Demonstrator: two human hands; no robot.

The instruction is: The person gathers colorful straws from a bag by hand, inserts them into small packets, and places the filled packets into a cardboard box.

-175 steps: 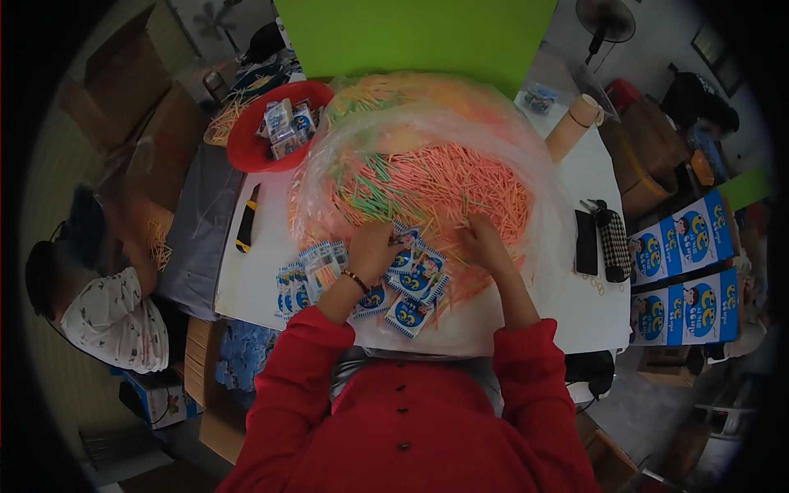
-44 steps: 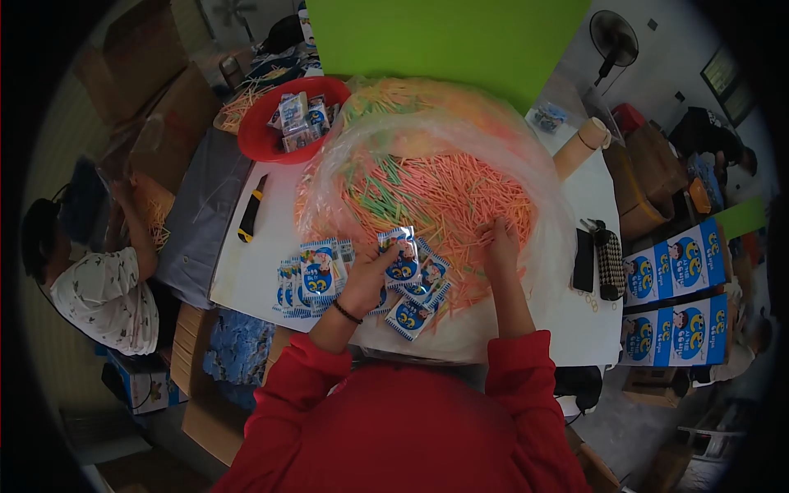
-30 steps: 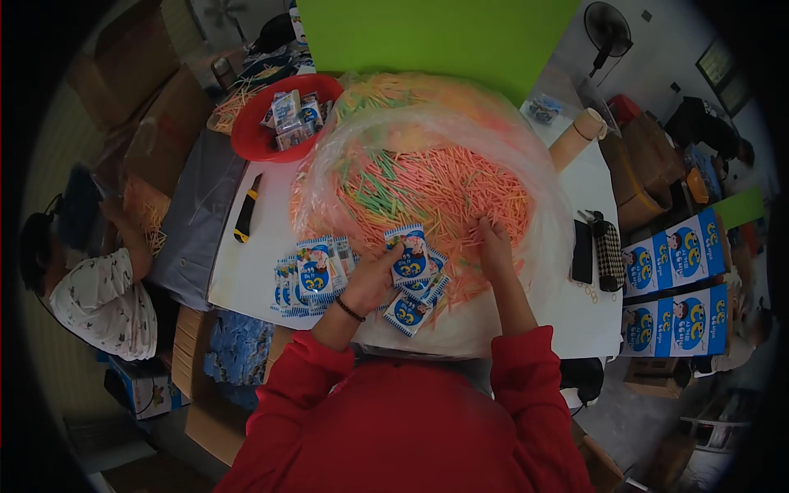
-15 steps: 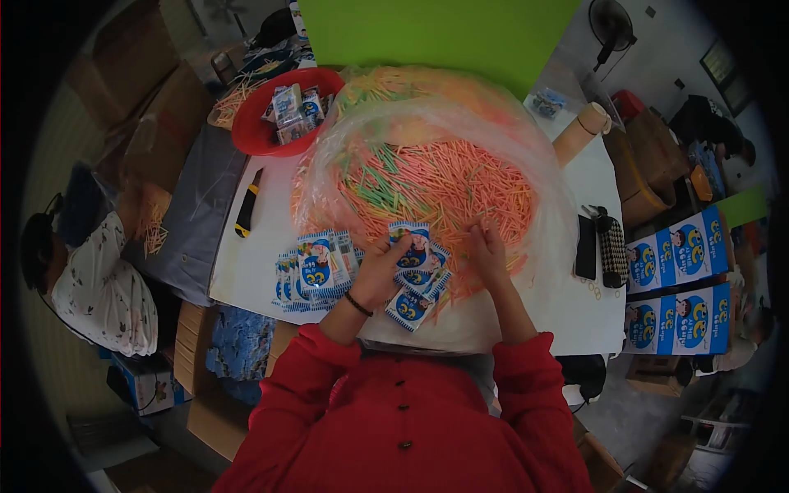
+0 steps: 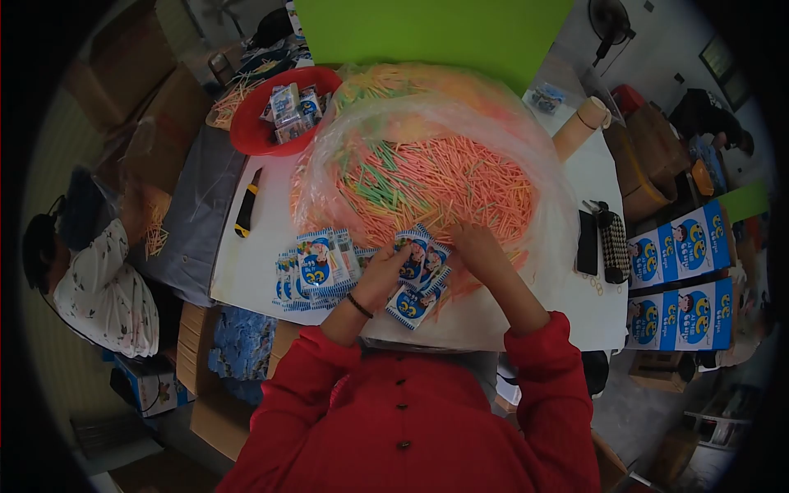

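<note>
My left hand (image 5: 385, 269) is closed on the edge of a small blue-and-white printed packet (image 5: 414, 251). More such packets (image 5: 411, 304) lie just below it, partly overlapping. My right hand (image 5: 477, 246) is just right of the held packet, over the near edge of the thin pink, orange and green sticks (image 5: 460, 177). Its fingers are drawn together, and what they pinch, if anything, is hidden. The sticks fill a large clear plastic bag (image 5: 329, 164). Left of my left hand, a pile of similar packets (image 5: 316, 264) lies on the white table (image 5: 255, 275).
A red bowl (image 5: 246, 131) with packets stands at the back left, near a yellow-and-black utility knife (image 5: 246, 209). On the right are a brown cylinder (image 5: 582, 129), a phone (image 5: 587, 242) and a checkered pouch (image 5: 613, 249). Another person (image 5: 111, 287) sits at the left.
My right hand has moved left and slightly down, closer to the packets. My left hand has lowered a little, and the packet in it now sits tilted among the others.
</note>
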